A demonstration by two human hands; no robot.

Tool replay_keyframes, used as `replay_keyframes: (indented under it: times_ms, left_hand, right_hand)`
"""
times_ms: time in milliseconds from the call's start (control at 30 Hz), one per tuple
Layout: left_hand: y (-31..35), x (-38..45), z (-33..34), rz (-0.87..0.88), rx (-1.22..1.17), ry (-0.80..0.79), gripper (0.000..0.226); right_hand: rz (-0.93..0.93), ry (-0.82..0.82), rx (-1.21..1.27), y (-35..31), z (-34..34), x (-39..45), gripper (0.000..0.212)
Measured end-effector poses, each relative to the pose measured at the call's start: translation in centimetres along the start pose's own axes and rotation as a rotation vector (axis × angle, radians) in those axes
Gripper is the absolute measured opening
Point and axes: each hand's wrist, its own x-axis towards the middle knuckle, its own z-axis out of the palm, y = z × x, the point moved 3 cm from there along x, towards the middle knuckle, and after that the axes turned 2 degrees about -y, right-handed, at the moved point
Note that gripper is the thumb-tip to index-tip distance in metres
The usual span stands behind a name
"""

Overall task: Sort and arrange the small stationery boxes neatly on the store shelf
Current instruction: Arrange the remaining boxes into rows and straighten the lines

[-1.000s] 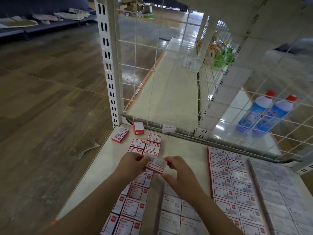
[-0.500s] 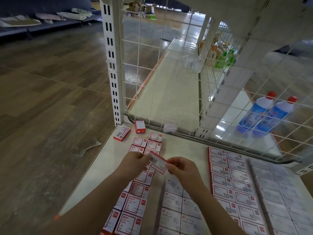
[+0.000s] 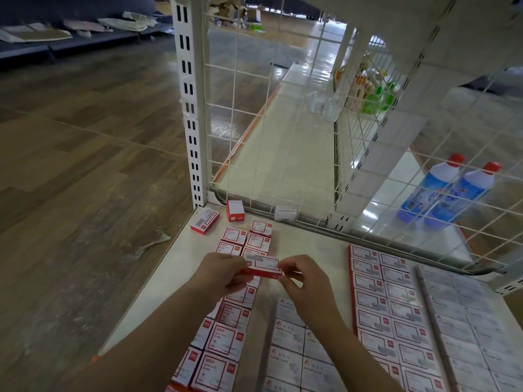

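Note:
I hold one small red-and-white box flat and level above the white shelf. My left hand pinches its left end and my right hand pinches its right end. Directly beneath runs a double column of matching red-and-white boxes, reaching from the shelf's back down to the bottom edge of the view. A column of white paper-clip boxes lies right of it.
Loose boxes sit at the back left: a tilted one, an upright one, and a white one against the wire grid back. Further box rows fill the right side. Two blue bottles stand behind the grid.
The box was tilted between my hands half a second ago; now it lies level. Both hands stay in about the same place above the column.

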Motion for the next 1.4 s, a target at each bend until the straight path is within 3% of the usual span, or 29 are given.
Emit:
replay_keyframes:
  times_ms: [100, 267, 467, 633, 800, 900, 1033, 1267, 1400]
  left_hand:
    - [0.1, -0.2, 0.2, 0.036, 0.039, -0.028, 0.015]
    - [0.0, -0.3, 0.4, 0.075, 0.08, -0.058, 0.027]
    - [0.0, 0.0, 0.1, 0.148, 0.159, 0.023, 0.01]
    - [0.1, -0.2, 0.2, 0.175, 0.282, -0.024, 0.01]
    - [-0.2, -0.1, 0.6, 0.213, 0.282, -0.037, 0.017]
    - [-0.5, 0.2, 0.8, 0.167, 0.269, -0.022, 0.02]
    - [-1.4, 0.2, 1.6, 0.074, 0.268, -0.136, 0.014]
    - [-1.8, 0.4, 2.1, 0.053, 0.269, -0.15, 0.016]
    - [-1.8, 0.3, 2.1, 0.02, 0.222, -0.137, 0.008]
  right_hand:
    - [0.076, 0.003, 0.093, 0.6, -0.1, 0.0, 0.027]
    - [0.147, -0.113, 0.125, 1.2, -0.1, -0.1, 0.047]
    - [0.157, -0.172, 0.101, 1.3, 0.0, -0.1, 0.037]
    - [0.14, -0.155, 0.149, 1.3, -0.4, 0.3, 0.019]
    - [0.208, -0.272, 0.309, 0.5, -0.1, 0.1, 0.03]
    - [0.25, -0.194, 0.363, 0.4, -0.2, 0.2, 0.043]
    - [0.292, -0.089, 0.448, 0.1, -0.5, 0.5, 0.048]
    - [0.325, 0.086, 0.482, 0.7, -0.6, 0.2, 0.018]
    - [0.347, 0.168, 0.513, 0.9, -0.5, 0.4, 0.011]
